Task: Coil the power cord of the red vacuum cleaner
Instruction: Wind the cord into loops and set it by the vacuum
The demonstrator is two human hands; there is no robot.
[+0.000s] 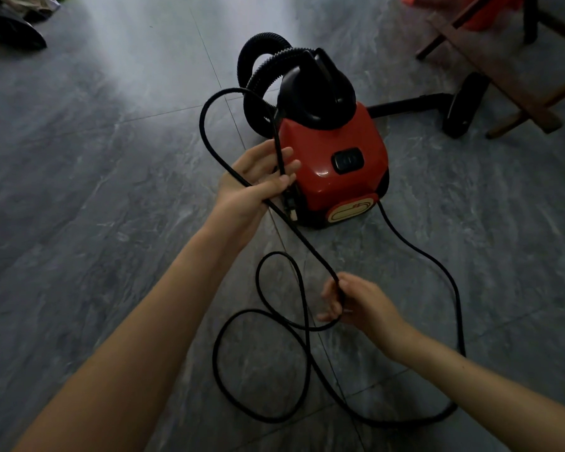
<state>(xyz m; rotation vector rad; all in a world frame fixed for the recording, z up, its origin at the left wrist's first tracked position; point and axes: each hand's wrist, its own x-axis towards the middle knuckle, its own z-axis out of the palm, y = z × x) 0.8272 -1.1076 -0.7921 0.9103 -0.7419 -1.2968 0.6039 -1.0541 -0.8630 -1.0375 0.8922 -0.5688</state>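
Note:
The red vacuum cleaner (333, 158) with a black top and ribbed hose stands on the grey floor at centre. Its black power cord (415, 252) leaves the body's lower right, runs down the floor and loops back. My left hand (258, 181) is just left of the vacuum, palm up, thumb pressing the cord, with one loop rising above the fingers and the plug hanging below. My right hand (356, 305) is lower, pinching the same cord where it stretches down from the left hand. More cord lies in loose loops on the floor between my arms.
A wooden frame (503, 70) stands at the upper right, beside the vacuum's black floor nozzle (463, 106) and tube. Dark clothing or bags (10, 31) lie at the top left. Grey tiled floor (95, 158) spreads to the left.

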